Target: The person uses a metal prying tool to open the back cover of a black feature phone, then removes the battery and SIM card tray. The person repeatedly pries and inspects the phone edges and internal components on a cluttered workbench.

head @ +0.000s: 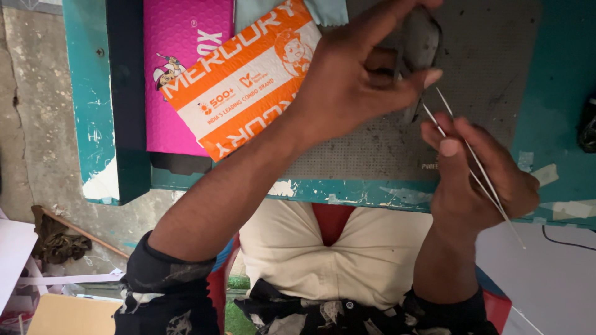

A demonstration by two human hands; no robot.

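Note:
My left hand [354, 80] reaches across the grey work mat [496, 68] and grips a small dark grey device [419, 40], thumb on its near side. My right hand [475, 167] sits at the table's near edge and pinches a pair of thin metal tweezers [472, 155]. The tweezer tips point up toward the lower edge of the device, close to my left thumb. Most of the device is hidden under my left fingers.
An orange and white padded packet [242, 87] lies over a pink one [180, 68] on the left of the worn teal table [347, 189]. A dark object [586, 127] sits at the right edge. Concrete floor with scraps lies to the left.

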